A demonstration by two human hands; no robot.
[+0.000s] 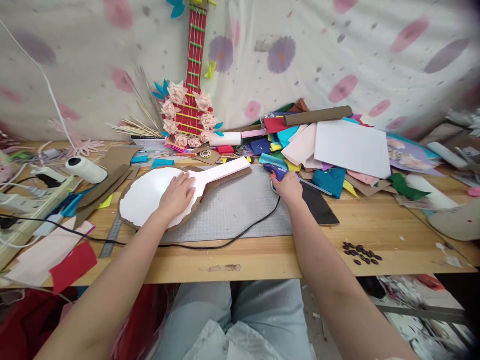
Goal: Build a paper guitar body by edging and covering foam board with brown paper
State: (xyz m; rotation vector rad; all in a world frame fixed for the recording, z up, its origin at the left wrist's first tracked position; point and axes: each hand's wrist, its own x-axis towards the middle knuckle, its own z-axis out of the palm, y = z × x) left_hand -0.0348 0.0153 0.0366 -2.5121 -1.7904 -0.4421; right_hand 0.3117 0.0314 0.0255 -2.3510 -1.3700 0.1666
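A white paddle-shaped foam cutout [150, 192] lies on a matching brown cardboard shape on the grey cutting mat [240, 210]. My left hand [177, 196] rests flat on the white shape, fingers stretched out toward its handle. My right hand [288, 187] reaches to the mat's far right edge, at the foot of a pile of coloured paper scraps [330, 150]. Its fingers curl down around something at the end of a black cable [240, 234]; what it grips is hidden under the hand.
A red paper guitar with pink flowers [189, 107] leans on the curtain. A white thread spool [86, 170], a steel ruler [110, 237] and cardboard strips lie left. Dark seeds [362, 252] sit front right on the wooden table [262, 260]. A power strip [22, 200] is far left.
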